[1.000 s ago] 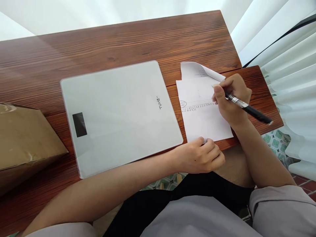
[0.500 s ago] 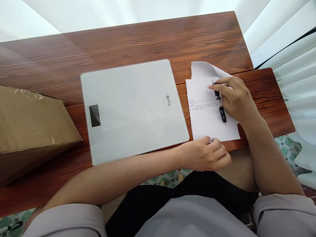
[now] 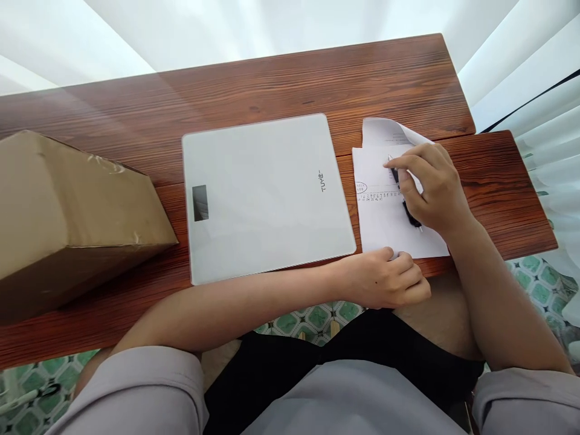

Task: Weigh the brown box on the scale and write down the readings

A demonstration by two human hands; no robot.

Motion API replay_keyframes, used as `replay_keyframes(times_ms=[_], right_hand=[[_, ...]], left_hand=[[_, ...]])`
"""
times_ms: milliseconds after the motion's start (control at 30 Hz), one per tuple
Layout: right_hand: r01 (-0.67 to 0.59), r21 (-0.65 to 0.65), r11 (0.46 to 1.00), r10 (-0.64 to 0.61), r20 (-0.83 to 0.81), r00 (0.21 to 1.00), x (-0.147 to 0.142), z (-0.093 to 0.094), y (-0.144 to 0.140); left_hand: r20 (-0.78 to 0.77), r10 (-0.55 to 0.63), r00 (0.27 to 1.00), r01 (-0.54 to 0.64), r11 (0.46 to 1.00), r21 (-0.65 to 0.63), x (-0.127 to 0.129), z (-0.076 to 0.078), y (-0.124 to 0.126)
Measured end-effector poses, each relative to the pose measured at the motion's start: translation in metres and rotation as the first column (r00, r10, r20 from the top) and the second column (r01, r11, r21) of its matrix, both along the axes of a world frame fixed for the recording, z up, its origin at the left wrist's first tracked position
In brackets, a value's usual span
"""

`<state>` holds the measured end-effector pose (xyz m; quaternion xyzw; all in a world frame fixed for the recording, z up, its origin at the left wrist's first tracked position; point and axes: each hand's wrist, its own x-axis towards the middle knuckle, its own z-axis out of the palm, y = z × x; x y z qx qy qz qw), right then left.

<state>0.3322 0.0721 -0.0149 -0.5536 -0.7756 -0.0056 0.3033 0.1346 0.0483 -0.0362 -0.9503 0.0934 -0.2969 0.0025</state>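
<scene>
A stack of white paper sheets lies on the table, the top one printed and with rows of handwritten numbers, one sheet's far corner curling up. A black and clear pen rests slantwise on it, partly hidden behind my right thumb. My right hand hovers over the pen, index finger stretched out and thumb apart from it, gripping nothing. At the near edge of the sheets is my left hand, fingers curled, thumb and forefinger at the paper's edge. A white glass scale lies left of the paper, beyond my left forearm.
A brown cardboard box stands on the left of the wooden table. White curtains hang behind and at the right. Below the near table edge show my lap and a green-patterned tile floor.
My right thumb has bent across in front of the pen and the fingers have come away from it. The view has shifted left, showing more of the box. My left hand stays at the paper's edge.
</scene>
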Motion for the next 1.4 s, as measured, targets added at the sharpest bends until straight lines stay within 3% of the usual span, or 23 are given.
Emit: replay_keyframes(times_ms=[233, 500, 700, 833, 933, 1033, 1100, 1167, 1233, 1267, 1400], right_hand=[[0.003, -0.016, 1.0, -0.003, 0.007, 1.0, -0.025, 0.001, -0.006], [-0.107, 0.041, 0.993, 0.11, -0.092, 0.99, -0.047, 0.006, -0.01], [-0.145, 0.024, 0.989, 0.147, -0.163, 0.976, -0.071, 0.012, -0.008], [-0.175, -0.001, 0.984, 0.171, -0.22, 0.961, -0.101, 0.034, 0.001], [-0.202, -0.029, 0.979, 0.184, -0.31, 0.933, -0.135, 0.055, 0.013], [-0.269, -0.068, 0.961, 0.217, -0.42, 0.881, -0.176, 0.071, 0.027], [-0.335, -0.074, 0.939, 0.261, -0.482, 0.836, -0.204, 0.078, 0.036], [-0.361, -0.098, 0.927, 0.259, -0.53, 0.808, -0.231, 0.082, 0.043], [-0.374, -0.128, 0.918, 0.234, -0.585, 0.776, -0.256, 0.081, 0.049], [-0.384, -0.156, 0.91, 0.216, -0.611, 0.761, -0.267, 0.079, 0.052], [-0.414, -0.301, 0.859, 0.104, -0.688, 0.718, -0.305, 0.067, 0.061]], left_hand=[[0.053, -0.031, 0.998, 0.021, 0.982, 0.187, -0.003, 0.003, -0.003], [-0.045, -0.079, 0.996, 0.088, 0.96, 0.265, -0.024, 0.035, -0.002], [0.164, 0.129, 0.978, -0.178, 0.927, 0.331, -0.077, 0.078, 0.021], [0.23, 0.36, 0.904, -0.419, 0.85, 0.319, -0.128, 0.108, 0.037], [0.272, 0.526, 0.806, -0.586, 0.775, 0.237, -0.173, 0.126, 0.047], [0.348, 0.68, 0.645, -0.739, 0.671, 0.06, -0.219, 0.138, 0.052], [0.417, 0.75, 0.513, -0.815, 0.578, -0.036, -0.249, 0.141, 0.052], [0.469, 0.818, 0.334, -0.877, 0.452, -0.163, -0.275, 0.142, 0.05], [0.493, 0.855, 0.16, -0.87, 0.358, -0.339, -0.299, 0.138, 0.047], [0.498, 0.862, 0.094, -0.838, 0.339, -0.428, -0.31, 0.135, 0.046], [0.518, 0.85, -0.094, -0.665, 0.334, -0.668, -0.35, 0.116, 0.045]])
